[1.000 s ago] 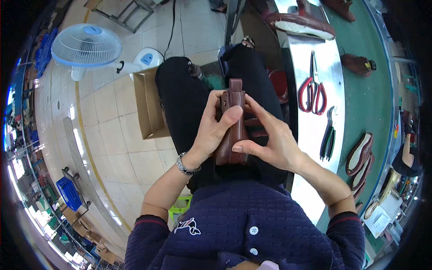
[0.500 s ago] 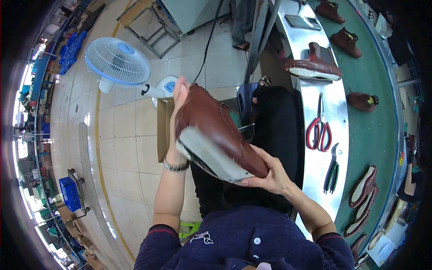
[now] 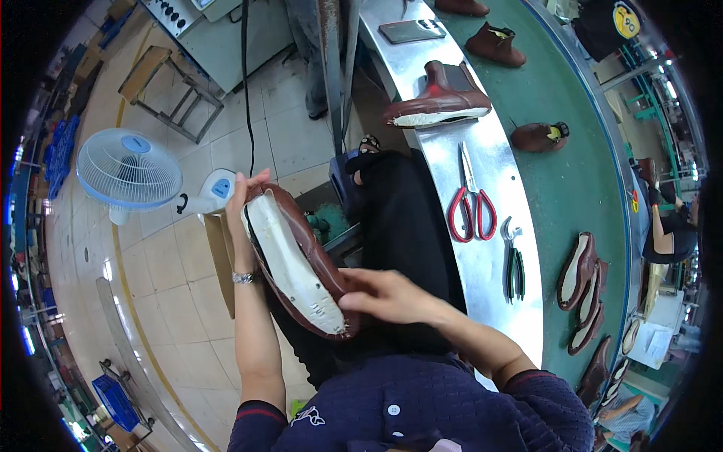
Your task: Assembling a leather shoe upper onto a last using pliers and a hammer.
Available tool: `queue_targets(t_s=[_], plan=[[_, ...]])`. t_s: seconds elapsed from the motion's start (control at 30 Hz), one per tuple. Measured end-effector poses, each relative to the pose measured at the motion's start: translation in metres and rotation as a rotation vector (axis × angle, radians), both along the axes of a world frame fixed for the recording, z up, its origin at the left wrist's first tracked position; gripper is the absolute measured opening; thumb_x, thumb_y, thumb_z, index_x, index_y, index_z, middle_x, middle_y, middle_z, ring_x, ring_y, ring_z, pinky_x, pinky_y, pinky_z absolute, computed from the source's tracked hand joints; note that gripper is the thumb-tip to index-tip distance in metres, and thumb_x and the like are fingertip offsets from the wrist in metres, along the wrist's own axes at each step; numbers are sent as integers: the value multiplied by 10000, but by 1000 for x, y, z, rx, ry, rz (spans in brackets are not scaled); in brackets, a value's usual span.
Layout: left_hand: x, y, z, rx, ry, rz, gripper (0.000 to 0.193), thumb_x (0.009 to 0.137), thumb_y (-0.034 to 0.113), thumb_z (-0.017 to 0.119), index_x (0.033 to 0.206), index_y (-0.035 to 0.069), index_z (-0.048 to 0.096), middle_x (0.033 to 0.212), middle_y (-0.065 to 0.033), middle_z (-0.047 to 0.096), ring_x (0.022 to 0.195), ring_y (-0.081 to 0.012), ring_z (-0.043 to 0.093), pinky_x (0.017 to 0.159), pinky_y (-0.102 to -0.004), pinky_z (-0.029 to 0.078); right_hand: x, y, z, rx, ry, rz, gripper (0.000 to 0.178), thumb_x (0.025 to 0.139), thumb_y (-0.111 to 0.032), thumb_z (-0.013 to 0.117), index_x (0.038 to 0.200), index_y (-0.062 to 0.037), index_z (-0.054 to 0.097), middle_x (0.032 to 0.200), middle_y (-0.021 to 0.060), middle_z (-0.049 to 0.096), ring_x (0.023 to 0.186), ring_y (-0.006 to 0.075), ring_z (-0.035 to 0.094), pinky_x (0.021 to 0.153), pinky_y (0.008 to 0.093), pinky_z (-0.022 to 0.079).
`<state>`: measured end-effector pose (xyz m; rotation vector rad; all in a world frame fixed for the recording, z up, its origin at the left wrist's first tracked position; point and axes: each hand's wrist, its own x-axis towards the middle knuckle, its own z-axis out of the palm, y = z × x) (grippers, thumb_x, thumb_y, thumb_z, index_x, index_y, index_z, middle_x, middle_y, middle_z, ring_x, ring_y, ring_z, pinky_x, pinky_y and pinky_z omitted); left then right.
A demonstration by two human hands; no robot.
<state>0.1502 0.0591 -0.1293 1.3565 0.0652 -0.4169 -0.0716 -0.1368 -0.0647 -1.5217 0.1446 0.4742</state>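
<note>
A brown leather boot (image 3: 290, 260) is held over my lap with its pale, sole-less bottom turned up toward me. Small holes and marks dot the bottom's near end, and the leather is gathered there. My left hand (image 3: 245, 194) grips the boot's far end, its fingers partly hidden behind it. At the near right side my right hand (image 3: 395, 297) holds the boot, with thumb and fingers against the leather. On the metal bench to my right lie red-handled scissors (image 3: 473, 203) and green-handled pliers (image 3: 514, 264).
Another brown boot (image 3: 440, 98) lies on its side on the metal bench (image 3: 489, 316), beyond it a dark phone (image 3: 412, 30). Several boots stand or lie on the green belt (image 3: 542, 188). A fan (image 3: 129, 169) stands at left, by a cardboard box (image 3: 220, 264). A person (image 3: 666, 226) sits far right.
The boot has been turned so its bottom faces up, and it stands more upright in view. My right hand has shifted from its near end to its right side. The whole view has swung rightward.
</note>
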Motion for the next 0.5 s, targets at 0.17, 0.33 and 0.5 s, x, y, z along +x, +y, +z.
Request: queue_targets(t_s=[0.17,0.33,0.5], plan=[[-38,8,56,161,-451,112,513,1060,350,313,1242,-50,577,1273,-157,609,1200,-263,558,1048,-368,404,-21,-100,-25,-1065,-263,-584,427,815,-141,754,1185,-13,585,1095,197,622,941,295,642,812,386,518],[-69,-30,88,852,-1398,-128,339,940,287,587,1179,58,661,1296,-107,616,1289,-318,500,1125,-476,299,-60,-163,-36,-1347,-23,-660,498,875,-187,697,1305,0,530,1214,212,572,1095,324,591,917,420,486],[-53,-87,84,673,-1273,-442,394,879,306,675,1153,24,655,1224,-126,638,1218,-322,548,1076,-450,369,-108,-176,-60,-1502,-18,-777,523,892,-191,662,1340,18,491,1299,237,513,1218,374,495,1032,449,400]])
